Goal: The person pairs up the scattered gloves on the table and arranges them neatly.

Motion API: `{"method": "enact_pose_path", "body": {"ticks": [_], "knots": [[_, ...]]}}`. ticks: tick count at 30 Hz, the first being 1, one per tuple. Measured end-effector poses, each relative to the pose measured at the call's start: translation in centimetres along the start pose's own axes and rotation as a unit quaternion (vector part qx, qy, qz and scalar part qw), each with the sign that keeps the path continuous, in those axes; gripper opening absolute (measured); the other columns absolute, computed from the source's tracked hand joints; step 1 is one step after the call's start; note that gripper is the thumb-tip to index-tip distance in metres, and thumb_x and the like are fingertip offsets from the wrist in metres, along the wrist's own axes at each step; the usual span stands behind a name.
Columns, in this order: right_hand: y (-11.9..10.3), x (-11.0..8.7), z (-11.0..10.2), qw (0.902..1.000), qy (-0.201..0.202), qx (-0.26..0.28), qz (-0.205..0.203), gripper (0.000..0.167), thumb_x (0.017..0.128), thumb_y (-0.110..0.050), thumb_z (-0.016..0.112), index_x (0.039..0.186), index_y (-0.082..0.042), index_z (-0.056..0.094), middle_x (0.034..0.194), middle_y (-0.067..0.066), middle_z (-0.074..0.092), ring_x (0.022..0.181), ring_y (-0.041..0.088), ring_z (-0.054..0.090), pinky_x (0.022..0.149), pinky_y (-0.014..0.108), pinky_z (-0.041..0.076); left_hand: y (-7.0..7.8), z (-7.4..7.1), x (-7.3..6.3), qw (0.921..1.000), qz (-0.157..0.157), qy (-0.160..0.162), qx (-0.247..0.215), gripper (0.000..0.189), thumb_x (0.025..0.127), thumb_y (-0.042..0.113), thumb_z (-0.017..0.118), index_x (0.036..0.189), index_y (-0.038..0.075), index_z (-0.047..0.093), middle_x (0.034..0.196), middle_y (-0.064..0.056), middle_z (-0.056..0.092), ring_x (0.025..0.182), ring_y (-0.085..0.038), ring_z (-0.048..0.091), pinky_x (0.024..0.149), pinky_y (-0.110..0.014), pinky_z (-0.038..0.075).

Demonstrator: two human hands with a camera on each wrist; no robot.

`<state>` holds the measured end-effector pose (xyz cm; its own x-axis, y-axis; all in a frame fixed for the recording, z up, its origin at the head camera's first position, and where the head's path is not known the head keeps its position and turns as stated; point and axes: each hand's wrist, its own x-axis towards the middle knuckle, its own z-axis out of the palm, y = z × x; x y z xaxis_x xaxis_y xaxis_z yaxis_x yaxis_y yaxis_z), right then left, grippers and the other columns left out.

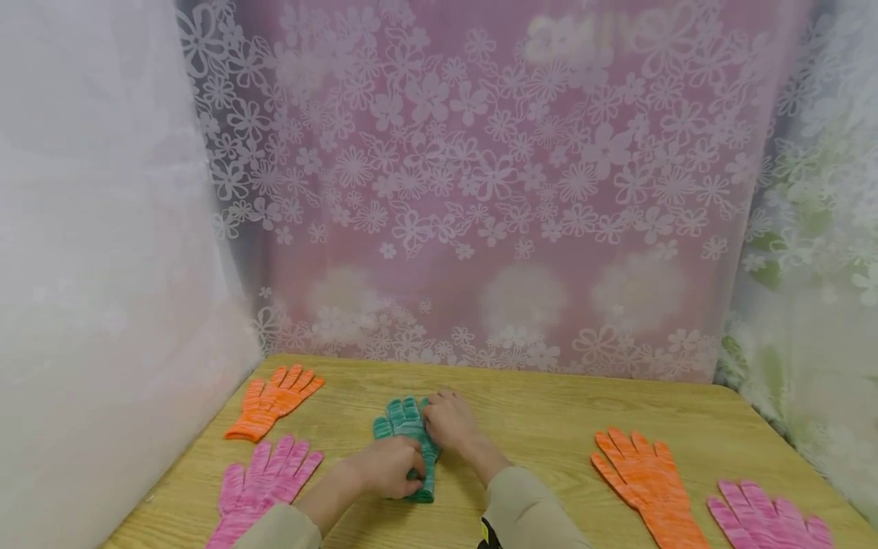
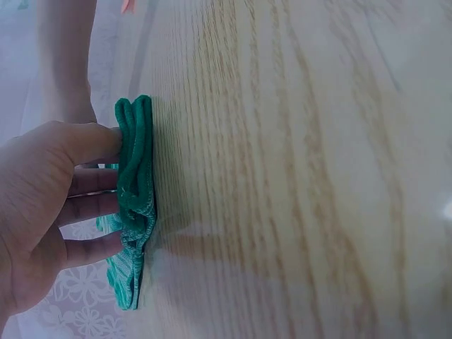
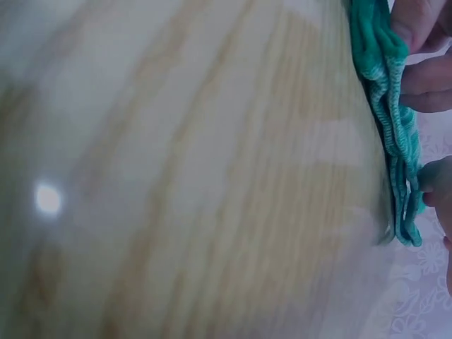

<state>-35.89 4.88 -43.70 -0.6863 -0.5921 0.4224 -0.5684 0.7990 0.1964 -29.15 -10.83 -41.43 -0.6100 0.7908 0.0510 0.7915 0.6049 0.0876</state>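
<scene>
A green knit glove (image 1: pixel 409 423) lies on the wooden table in front of me, its fingers pointing away. It looks like stacked layers of fabric in the left wrist view, with a folded green cuff (image 2: pixel 135 141) toward me. My left hand (image 1: pixel 392 467) rests on the glove near its cuff, thumb and fairly straight fingers touching the top. My right hand (image 1: pixel 451 422) touches the far right side of the glove by its fingers. In the right wrist view only part of the right hand (image 3: pixel 439 187) shows, its fingertips against the fabric.
Orange gloves lie at the far left (image 1: pixel 270 404) and at the right (image 1: pixel 648 480). Pink gloves lie at the near left (image 1: pixel 264 480) and near right (image 1: pixel 764 515). Flower-patterned sheeting (image 1: pixel 494 191) hangs behind the wooden table (image 1: pixel 514 473), with pale sheets on both sides.
</scene>
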Motion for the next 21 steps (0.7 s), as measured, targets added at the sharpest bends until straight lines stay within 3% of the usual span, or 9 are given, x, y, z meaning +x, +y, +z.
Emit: {"method": "enact_pose_path", "body": {"ticks": [4,8,13,17,21], "knots": [[0.0,0.0,0.3,0.9992,0.028,-0.025,-0.017,0.017,0.086,-0.016,0.062,0.070,-0.019,0.068,0.081,-0.005,0.061,0.083,0.015,0.053,0.079,0.034,0.045,-0.1,0.1,0.0,1.0000,0.006,0.002,0.000,0.009,0.083,0.024,0.069,0.088,0.018,0.074,0.081,0.015,0.056,0.073,0.003,0.050,0.067,-0.013,0.042],[0.1,-0.2,0.5,0.9987,0.022,-0.043,-0.018,0.019,0.086,-0.017,0.063,0.069,-0.019,0.069,0.076,-0.006,0.059,0.082,0.015,0.053,0.076,0.033,0.046,-0.2,0.2,0.0,0.9999,0.012,0.005,-0.004,0.009,0.083,0.024,0.069,0.088,0.018,0.074,0.082,0.015,0.056,0.074,0.003,0.050,0.067,-0.014,0.042],[0.4,-0.7,0.3,0.9998,-0.004,-0.010,-0.014,0.014,0.085,-0.017,0.064,0.075,-0.019,0.073,0.077,-0.005,0.058,0.081,0.014,0.053,0.076,0.034,0.047,-0.1,0.2,0.0,0.9998,0.015,0.009,-0.001,0.010,0.083,0.024,0.069,0.089,0.018,0.074,0.083,0.013,0.057,0.075,0.002,0.051,0.068,-0.014,0.043],[0.7,-1.1,-0.6,0.9994,-0.017,0.027,-0.015,0.009,0.086,-0.016,0.065,0.084,-0.016,0.074,0.090,-0.001,0.063,0.085,0.015,0.054,0.079,0.033,0.047,0.0,0.1,0.1,0.9999,0.010,0.003,-0.002,0.010,0.084,0.024,0.068,0.089,0.018,0.074,0.082,0.014,0.056,0.074,0.002,0.051,0.067,-0.014,0.043],[0.7,-1.5,-1.9,0.9978,-0.003,0.051,-0.042,0.006,0.082,-0.013,0.067,0.084,-0.013,0.073,0.086,-0.002,0.062,0.080,0.013,0.052,0.075,0.030,0.047,-0.3,-0.5,0.3,0.9990,-0.004,0.002,-0.044,0.009,0.085,0.020,0.066,0.083,0.016,0.074,0.073,0.015,0.058,0.064,0.004,0.049,0.059,-0.013,0.041]]}}
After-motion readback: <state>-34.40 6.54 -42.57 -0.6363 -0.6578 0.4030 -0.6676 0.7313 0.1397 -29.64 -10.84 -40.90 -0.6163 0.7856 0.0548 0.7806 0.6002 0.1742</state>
